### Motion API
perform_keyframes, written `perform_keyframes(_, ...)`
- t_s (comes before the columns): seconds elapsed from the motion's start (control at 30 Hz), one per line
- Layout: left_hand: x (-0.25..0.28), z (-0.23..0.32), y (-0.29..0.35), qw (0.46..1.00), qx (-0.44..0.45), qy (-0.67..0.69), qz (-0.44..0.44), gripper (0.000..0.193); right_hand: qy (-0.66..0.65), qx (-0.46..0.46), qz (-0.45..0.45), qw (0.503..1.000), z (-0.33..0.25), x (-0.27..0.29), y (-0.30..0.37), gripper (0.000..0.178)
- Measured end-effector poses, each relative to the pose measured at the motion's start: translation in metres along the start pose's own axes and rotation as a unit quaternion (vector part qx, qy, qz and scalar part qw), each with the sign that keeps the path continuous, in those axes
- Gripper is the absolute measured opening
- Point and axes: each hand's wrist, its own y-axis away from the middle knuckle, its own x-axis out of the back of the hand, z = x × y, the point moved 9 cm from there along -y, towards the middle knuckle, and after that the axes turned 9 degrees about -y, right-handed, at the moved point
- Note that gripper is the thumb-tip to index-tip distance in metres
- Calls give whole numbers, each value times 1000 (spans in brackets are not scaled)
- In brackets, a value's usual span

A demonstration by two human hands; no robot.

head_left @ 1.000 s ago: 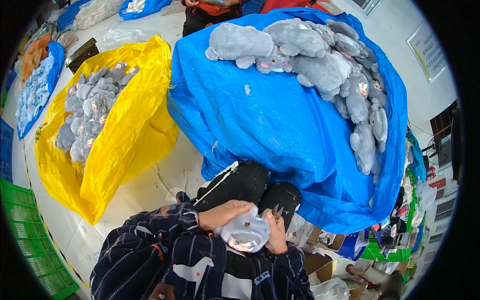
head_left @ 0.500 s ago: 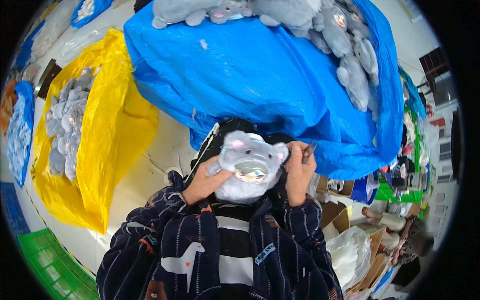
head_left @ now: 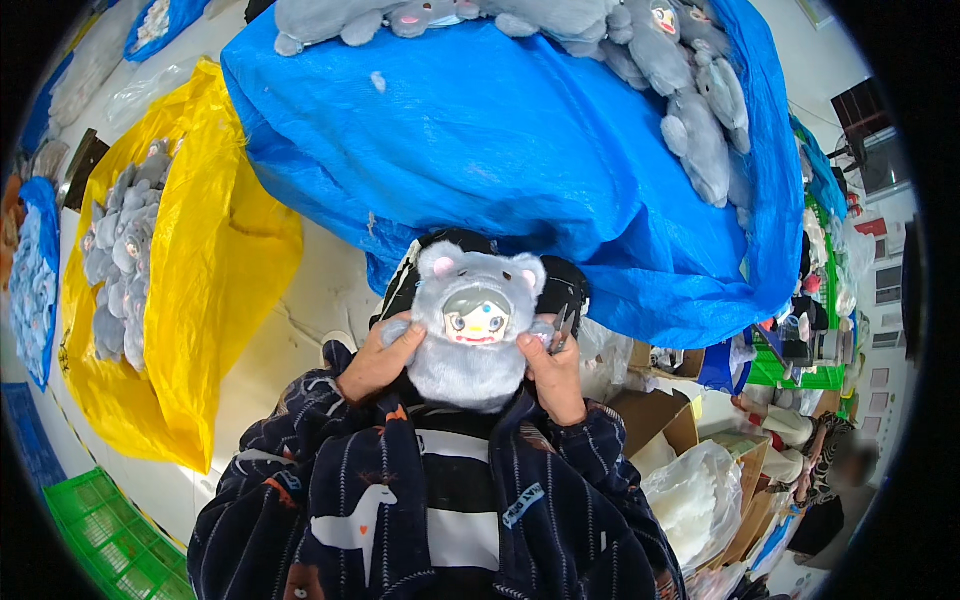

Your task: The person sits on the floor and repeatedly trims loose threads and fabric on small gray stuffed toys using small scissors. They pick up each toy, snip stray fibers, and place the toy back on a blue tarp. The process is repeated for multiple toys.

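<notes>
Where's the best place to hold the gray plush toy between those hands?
Probably hold the plush toy by its stubby arms, left hand from the left, right hand from the right. The arms stick out from its round body, and holding there leaves the shiny face uncovered.

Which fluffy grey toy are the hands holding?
The pink-eared grey plush toy, face turned up, between the left hand and the right hand. The other grey toys lie heaped on the blue sheet and the yellow sheet, away from the hands.

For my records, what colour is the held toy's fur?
The toy's fur is grey, best in the head view.
</notes>
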Motion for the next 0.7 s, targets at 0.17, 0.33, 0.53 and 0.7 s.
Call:
perform_keyframes(0.17,11,31,5,962,-110,-250,12,24,87,133,13,987,-31,-5,6,21)
perform_keyframes(0.33,29,42,6,908,-201,-367,34,22,147,173,27,973,-51,-16,18,17)
perform_keyframes(0.53,41,38,-6,946,-126,-294,60,21,99,202,34,974,-62,-25,17,16)
perform_keyframes(0.7,40,46,-3,966,-147,-198,80,36,282,359,-53,888,-96,-69,22,23)
